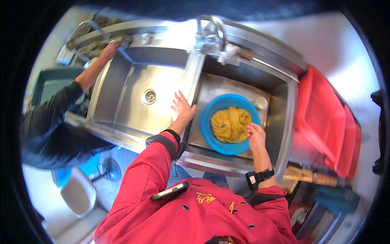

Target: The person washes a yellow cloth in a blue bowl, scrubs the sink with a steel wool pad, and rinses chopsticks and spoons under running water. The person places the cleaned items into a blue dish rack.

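My left hand [183, 106] is empty, its fingers spread, over the right side of the left stainless-steel sink basin [131, 109] beside the metal divider [194, 73]. In the right sink basin [218, 81] stands a round blue plastic tub [208, 134]. A bunched mustard-yellow cloth [230, 125] lies inside the tub. At the tub's right rim is my right hand [256, 137], fingers curled close to the cloth; whether they pinch anything cannot be made out. A small white cup-like object [261, 103] sits in the sink to the right of the tub.
On the left, a co-worker's hand [109, 50] touches the sink's back ledge by a curved faucet [88, 24]. Another faucet [220, 30] rises behind the right sink, with a crumpled white cloth [229, 55] near its base. Red plastic baskets [320, 116] stand at right.
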### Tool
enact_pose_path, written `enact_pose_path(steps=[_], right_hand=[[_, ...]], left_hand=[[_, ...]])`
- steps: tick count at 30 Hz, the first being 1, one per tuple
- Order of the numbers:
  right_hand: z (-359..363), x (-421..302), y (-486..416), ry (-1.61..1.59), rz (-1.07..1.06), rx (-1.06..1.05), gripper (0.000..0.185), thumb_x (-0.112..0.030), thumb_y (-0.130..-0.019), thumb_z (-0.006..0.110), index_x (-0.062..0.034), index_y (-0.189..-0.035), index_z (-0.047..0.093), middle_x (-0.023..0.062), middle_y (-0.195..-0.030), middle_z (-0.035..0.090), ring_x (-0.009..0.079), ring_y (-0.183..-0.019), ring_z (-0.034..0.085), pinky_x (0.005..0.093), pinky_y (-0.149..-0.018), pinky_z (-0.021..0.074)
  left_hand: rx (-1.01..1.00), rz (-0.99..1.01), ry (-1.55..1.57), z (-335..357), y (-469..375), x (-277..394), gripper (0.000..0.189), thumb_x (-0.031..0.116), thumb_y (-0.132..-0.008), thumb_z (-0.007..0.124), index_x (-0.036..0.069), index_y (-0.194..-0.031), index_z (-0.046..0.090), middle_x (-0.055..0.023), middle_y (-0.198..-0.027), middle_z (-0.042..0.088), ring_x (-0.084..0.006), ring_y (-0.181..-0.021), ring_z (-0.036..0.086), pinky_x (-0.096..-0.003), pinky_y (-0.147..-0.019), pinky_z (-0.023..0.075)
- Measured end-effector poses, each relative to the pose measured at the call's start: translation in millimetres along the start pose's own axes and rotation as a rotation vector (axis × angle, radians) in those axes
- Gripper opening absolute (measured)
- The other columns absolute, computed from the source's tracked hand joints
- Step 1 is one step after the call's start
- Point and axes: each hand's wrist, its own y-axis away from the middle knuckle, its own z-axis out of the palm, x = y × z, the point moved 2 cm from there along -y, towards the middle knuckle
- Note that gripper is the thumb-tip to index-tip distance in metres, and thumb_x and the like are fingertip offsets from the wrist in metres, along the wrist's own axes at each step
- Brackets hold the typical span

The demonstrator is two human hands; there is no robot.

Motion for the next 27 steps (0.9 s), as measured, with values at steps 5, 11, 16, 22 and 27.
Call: enact_pose_path(steps=[5,11,16,22,27], right_hand=[[23,10,-88,0.302,-0.062,-0.119,0.017,-0.006,-0.097,0.048,0.0012,-0.111,0.054,0.0132,-0.09,0.061,0.0146,-0.061,0.055,0.0264,-0.051,0.0463],[46,63,-198,0.12,-0.045,-0.279,0.017,-0.005,-0.092,0.051,0.004,-0.105,0.057,0.0192,-0.097,0.063,0.0275,-0.083,0.063,0.0352,-0.073,0.0533],[59,71,-218,1.489,-0.683,-0.294,0.03,-0.011,-0.091,0.057,0.0059,-0.116,0.056,0.0252,-0.12,0.059,0.0397,-0.11,0.056,0.0437,-0.091,0.0477],[68,89,-202,1.672,-0.186,-0.297,0.072,-0.045,-0.075,0.075,0.0043,-0.124,0.055,0.0244,-0.127,0.056,0.038,-0.118,0.053,0.0447,-0.096,0.0469],[60,72,-177,1.483,-0.222,-0.458,0.06,-0.043,-0.077,0.071,0.0039,-0.114,0.061,0.0273,-0.116,0.061,0.0384,-0.111,0.058,0.0436,-0.095,0.046]], left_hand=[[0.052,-0.01,-0.068,-6,0,1,0.102,0.032,-0.072,0.075,0.004,-0.149,0.014,-0.0184,-0.148,0.028,-0.0361,-0.129,0.038,-0.0511,-0.103,0.0369],[0.064,-0.007,-0.054,-10,1,4,0.1,0.031,-0.071,0.075,0.004,-0.148,0.017,-0.0165,-0.145,0.031,-0.0355,-0.126,0.04,-0.0496,-0.102,0.0378],[0.081,-0.002,-0.052,-14,0,3,0.099,0.032,-0.071,0.075,0.003,-0.148,0.019,-0.017,-0.144,0.034,-0.0355,-0.123,0.043,-0.047,-0.101,0.0393],[0.076,0.018,-0.04,-14,-2,2,0.101,0.033,-0.071,0.074,0.003,-0.149,0.017,-0.0176,-0.145,0.034,-0.0361,-0.125,0.042,-0.0449,-0.102,0.0398],[0.104,0.011,-0.052,-5,-5,4,0.099,0.034,-0.072,0.073,0.004,-0.149,0.018,-0.0228,-0.145,0.034,-0.0396,-0.126,0.042,-0.0465,-0.102,0.0406]])
